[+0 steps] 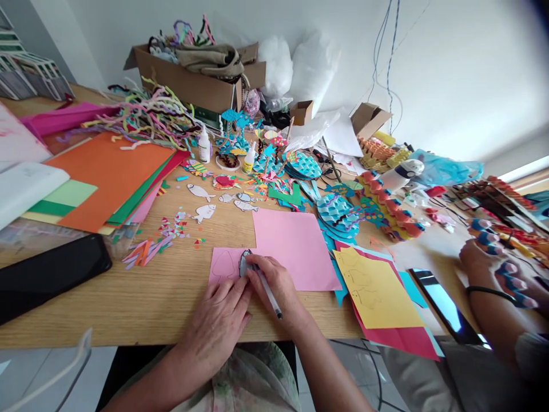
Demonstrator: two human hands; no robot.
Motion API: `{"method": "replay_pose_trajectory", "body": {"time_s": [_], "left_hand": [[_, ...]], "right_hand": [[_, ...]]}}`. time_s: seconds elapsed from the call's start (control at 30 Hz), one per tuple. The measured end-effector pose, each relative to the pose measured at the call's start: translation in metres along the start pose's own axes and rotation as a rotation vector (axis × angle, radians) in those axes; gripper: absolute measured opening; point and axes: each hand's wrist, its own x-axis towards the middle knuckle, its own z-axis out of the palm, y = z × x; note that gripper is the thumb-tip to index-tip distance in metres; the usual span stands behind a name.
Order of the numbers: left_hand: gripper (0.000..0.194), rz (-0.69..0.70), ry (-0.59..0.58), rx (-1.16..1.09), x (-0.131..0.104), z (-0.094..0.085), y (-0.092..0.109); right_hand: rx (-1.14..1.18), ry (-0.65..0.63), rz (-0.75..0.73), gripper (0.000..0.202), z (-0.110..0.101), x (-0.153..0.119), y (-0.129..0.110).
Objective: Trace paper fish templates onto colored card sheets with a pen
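Note:
My right hand [281, 289] grips a pen [271, 297] with a clear barrel and dark end; its writing tip is hidden by the fingers. Under those fingertips lies a small grey fish cutout [243, 266], partly covered, on a narrow pink paper strip [218, 254]. A fish-like outline is drawn on the strip, left of the cutout. Fingers stretched out and flat, my left hand [223, 312] rests on the strip's lower edge, its fingertips beside the cutout. A larger pink sheet [295, 246] adjoins the strip at the right. Several white paper fish [204, 213] lie beyond.
Paper scraps [171, 229], a black phone [55, 274] and coloured sheets [115, 171] lie left. Yellow paper [381, 292] with drawings and another phone [444, 306] lie right, near another person's hand [478, 260]. Glue bottles [205, 146], pipe cleaners [158, 114] and a cardboard box [193, 86] stand behind.

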Motion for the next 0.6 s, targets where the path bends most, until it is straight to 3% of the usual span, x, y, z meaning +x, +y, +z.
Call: {"method": "replay_pose_trajectory", "body": {"time_s": [0.2, 0.43, 0.6], "left_hand": [[0.038, -0.002, -0.010, 0.006, 0.000, -0.003, 0.000], [0.040, -0.009, -0.026, -0.012, 0.000, -0.003, 0.000], [0.038, -0.025, -0.030, -0.029, 0.000, -0.001, 0.000]], "right_hand": [[0.107, -0.028, -0.065, 0.022, -0.011, 0.006, -0.005], [0.287, -0.052, 0.205, 0.010, -0.004, 0.012, -0.007], [0.298, -0.051, 0.221, 0.006, 0.001, 0.017, -0.009]]}}
